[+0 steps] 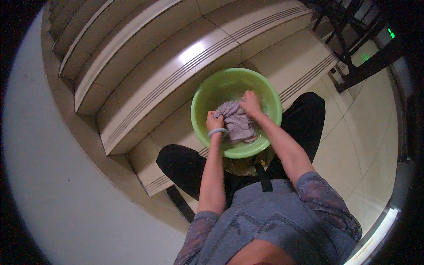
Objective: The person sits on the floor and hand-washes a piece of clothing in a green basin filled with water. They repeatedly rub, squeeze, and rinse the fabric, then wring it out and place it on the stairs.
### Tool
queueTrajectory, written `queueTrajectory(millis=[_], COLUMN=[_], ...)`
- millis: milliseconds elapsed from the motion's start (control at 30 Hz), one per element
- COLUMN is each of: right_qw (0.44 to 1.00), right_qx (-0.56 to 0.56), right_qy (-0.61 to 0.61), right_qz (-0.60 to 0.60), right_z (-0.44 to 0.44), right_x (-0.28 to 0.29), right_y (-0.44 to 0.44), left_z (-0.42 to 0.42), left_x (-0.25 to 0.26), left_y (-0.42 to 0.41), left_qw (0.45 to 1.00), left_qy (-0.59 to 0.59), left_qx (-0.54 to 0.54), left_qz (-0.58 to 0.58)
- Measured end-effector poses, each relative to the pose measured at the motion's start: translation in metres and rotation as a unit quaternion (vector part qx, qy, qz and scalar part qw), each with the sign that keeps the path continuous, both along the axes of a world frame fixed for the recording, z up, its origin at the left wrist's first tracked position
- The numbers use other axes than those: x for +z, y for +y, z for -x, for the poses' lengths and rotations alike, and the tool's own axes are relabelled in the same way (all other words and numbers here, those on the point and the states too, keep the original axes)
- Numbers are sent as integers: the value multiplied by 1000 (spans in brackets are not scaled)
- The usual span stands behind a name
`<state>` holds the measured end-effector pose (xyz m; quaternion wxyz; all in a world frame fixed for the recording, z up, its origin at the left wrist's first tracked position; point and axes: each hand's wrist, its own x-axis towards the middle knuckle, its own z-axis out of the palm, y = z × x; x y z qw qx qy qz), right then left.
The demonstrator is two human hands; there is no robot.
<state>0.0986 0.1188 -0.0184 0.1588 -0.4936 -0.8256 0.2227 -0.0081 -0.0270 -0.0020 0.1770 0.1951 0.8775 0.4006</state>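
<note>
A round green plastic basin (207, 87) stands between my spread knees on the lowest steps of a staircase. Inside it lies a wet, crumpled greyish-purple cloth (238, 123), with what looks like water around it. My left hand (214, 121), with a pale bangle (217, 132) at the wrist, grips the cloth's left edge. The upper right part of the cloth is bunched in my right hand (250, 103). A stretch of cloth spans the gap between the two fists. The cloth's underside and the basin's bottom beneath it are hidden.
Tiled stairs (185, 73) with dark grooved strips rise toward the upper left. A pale wall (63, 185) borders them on the left. At the upper right stands a dark metal railing (351, 56). Tiled floor (351, 145) extends to my right.
</note>
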Motion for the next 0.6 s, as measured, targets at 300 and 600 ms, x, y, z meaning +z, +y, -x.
queueTrajectory(millis=[300,600], right_qw=[987,933], right_qx=[-54,228], right_qy=[54,261], right_qz=[143,94], right_z=[9,17], right_x=[4,120], right_y=[-5,-126], left_z=[3,11], left_x=[-15,-71], left_y=[5,-15], left_qw=[990,794], left_qy=[-130,-516], left_qx=[-23,-38], left_qz=[-50,-318])
